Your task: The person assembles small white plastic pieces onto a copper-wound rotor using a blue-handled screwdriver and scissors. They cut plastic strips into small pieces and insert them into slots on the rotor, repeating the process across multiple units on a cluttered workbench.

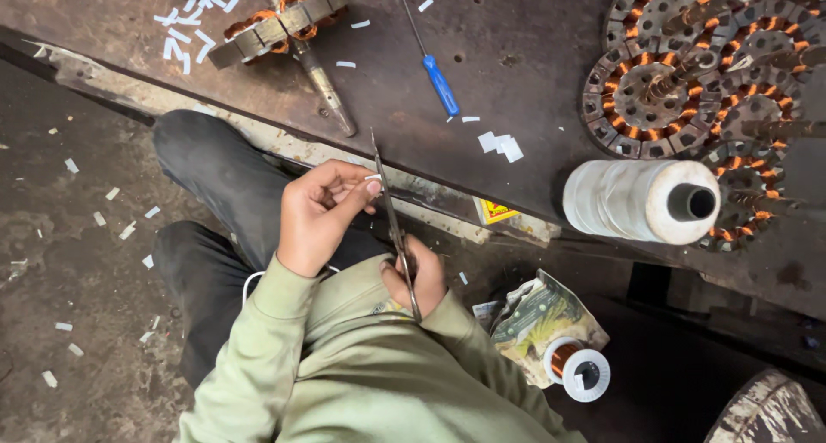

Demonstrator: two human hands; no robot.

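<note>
My left hand [318, 215] is raised in front of me, thumb and fingertips pinched together on a small white strip [372, 178] that sticks out just past them. My right hand [417, 275] sits lower, close to my chest, its fingers curled through the handles of a long pair of scissors [391, 219]; the blades run up and away from me, and their edge meets the strip right beside my left fingertips. Whether the blades are slightly parted or fully closed I cannot tell, since I see them nearly edge-on. Both my sleeves are pale green, and my dark trousers show below the left hand. Just beyond my hands runs the edge of a dark, rusty workbench [516, 56]. On it lie a blue-handled screwdriver [434, 69], a few cut white pieces [501, 144], a motor rotor on its shaft [288, 26] and, to the right, a stack of copper-wound stators [688, 90] with a large spool of white thread [641, 200] lying on its side in front. Near my right elbow a small reel of copper wire [578, 370] rests against a crumpled packet [538, 318].
</note>
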